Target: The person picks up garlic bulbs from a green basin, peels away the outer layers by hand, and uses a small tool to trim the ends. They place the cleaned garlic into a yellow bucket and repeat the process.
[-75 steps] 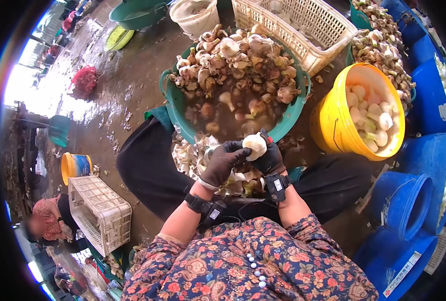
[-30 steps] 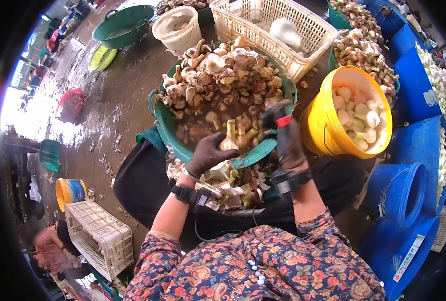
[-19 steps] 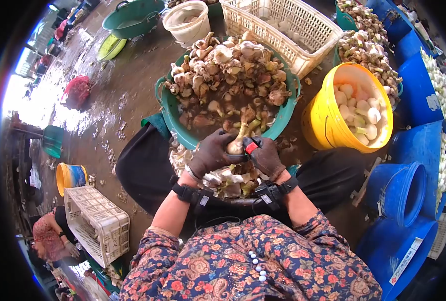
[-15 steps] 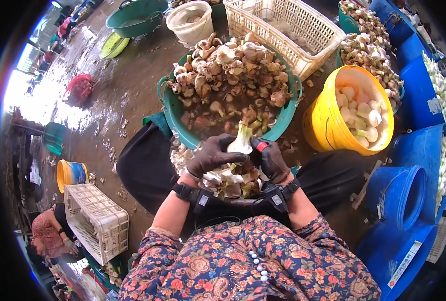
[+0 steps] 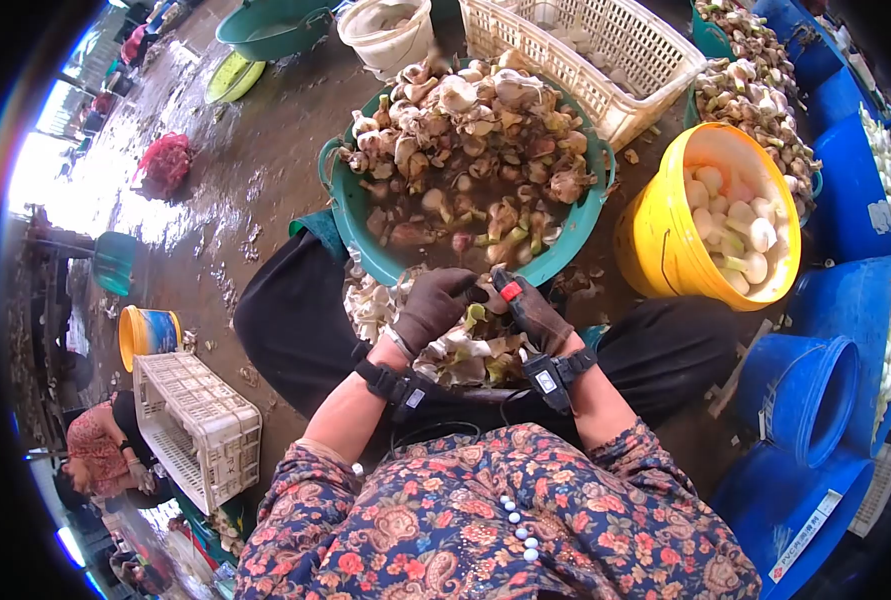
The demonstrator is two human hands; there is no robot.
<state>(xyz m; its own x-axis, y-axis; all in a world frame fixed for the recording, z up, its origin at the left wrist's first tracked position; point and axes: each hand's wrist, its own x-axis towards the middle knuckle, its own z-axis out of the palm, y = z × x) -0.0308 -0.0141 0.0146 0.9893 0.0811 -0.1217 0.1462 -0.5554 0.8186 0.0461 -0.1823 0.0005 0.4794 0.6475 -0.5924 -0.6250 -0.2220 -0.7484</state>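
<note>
Both hands wear dark gloves and meet over my lap, at the near rim of a green tub (image 5: 356, 243) heaped with unpeeled garlic bulbs (image 5: 465, 130) in murky water. My left hand (image 5: 431, 310) is closed, fingers curled, around something I cannot make out. My right hand (image 5: 533, 312), with a red band on one finger, is closed too, its fingertips near the left ones; what it grips is hidden. A green garlic stem (image 5: 476, 314) shows between and just below the hands. Pale peelings (image 5: 455, 358) lie in a pile beneath them.
To the right stands a yellow bucket (image 5: 655, 235) of peeled bulbs, with blue containers (image 5: 790, 385) beyond. A white crate (image 5: 585, 62) and white bucket (image 5: 387, 45) stand behind the tub. At lower left are another crate (image 5: 197, 425) and a person (image 5: 100, 450).
The white garlic bulb between my hands is no longer visible there. My hands have drawn closer together, and my left hand has curled and turned. The view has shifted slightly.
</note>
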